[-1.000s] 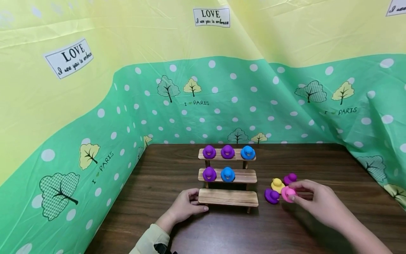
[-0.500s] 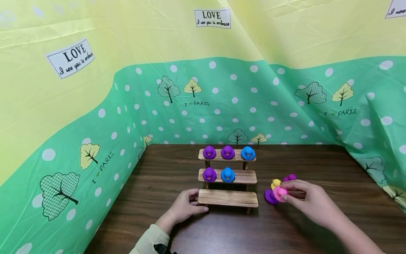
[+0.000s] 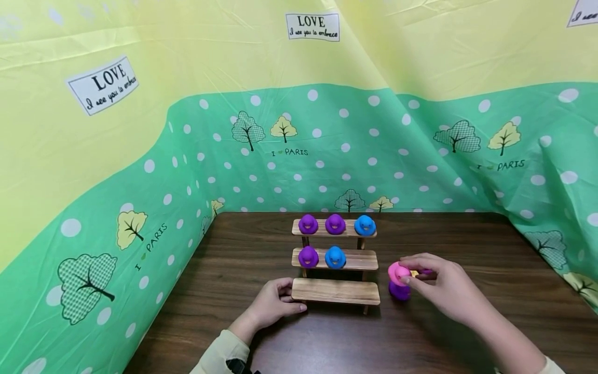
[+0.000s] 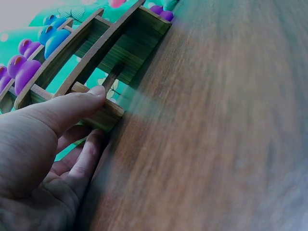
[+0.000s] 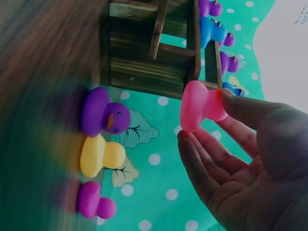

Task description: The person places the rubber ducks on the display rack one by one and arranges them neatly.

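A pink rubber duck point(image 5: 195, 106) is pinched between thumb and fingers of my right hand point(image 3: 448, 288), raised off the table to the right of the rack. Below it in the head view sits a purple rubber duck point(image 3: 399, 292). My left hand point(image 3: 275, 304) grips the left end of the three-tier wooden rack point(image 3: 336, 291) at its lowest step; the left wrist view shows the thumb point(image 4: 96, 94) on a leg there. Two purple ducks and a blue duck point(image 3: 365, 225) line the top step. On the middle step stand a purple duck point(image 3: 308, 256) and a blue duck point(image 3: 335, 256).
In the right wrist view a yellow duck point(image 5: 101, 156) and another purple duck point(image 5: 96, 199) stand on the table beside the nearer purple one. A patterned green and yellow cloth point(image 3: 280, 171) hangs around the dark wooden table point(image 3: 252, 244).
My right hand has lifted the pink duck from the group of ducks and carried it left and up, over the purple one. My left hand has stayed on the rack.
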`<state>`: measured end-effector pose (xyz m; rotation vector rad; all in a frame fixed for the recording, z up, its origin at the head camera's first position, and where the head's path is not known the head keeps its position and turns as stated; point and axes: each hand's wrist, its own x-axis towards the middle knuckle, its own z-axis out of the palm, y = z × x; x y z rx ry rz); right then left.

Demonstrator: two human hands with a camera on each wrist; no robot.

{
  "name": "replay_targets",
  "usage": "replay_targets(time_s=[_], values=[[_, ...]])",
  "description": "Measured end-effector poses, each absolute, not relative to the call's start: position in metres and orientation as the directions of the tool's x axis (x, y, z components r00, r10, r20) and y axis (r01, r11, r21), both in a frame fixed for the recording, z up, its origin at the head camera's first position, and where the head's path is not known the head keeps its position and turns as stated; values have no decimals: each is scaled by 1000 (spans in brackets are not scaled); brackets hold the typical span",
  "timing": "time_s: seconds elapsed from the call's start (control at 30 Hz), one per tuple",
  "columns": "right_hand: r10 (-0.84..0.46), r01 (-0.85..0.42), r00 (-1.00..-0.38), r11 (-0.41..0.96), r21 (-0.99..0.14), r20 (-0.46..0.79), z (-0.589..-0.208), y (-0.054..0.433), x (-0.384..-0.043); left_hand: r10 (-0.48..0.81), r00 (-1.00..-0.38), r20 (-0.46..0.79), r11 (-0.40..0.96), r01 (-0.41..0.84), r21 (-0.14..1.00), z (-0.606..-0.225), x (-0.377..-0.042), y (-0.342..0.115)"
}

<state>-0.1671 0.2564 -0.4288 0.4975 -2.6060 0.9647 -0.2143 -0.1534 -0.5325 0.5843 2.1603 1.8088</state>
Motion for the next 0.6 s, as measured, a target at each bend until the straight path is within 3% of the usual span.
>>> replay_targets(time_s=[0.6], values=[[-184, -408, -904, 642, -649, 386, -416, 227, -185, 456, -888, 56, 147, 138, 979, -534, -214, -154]])
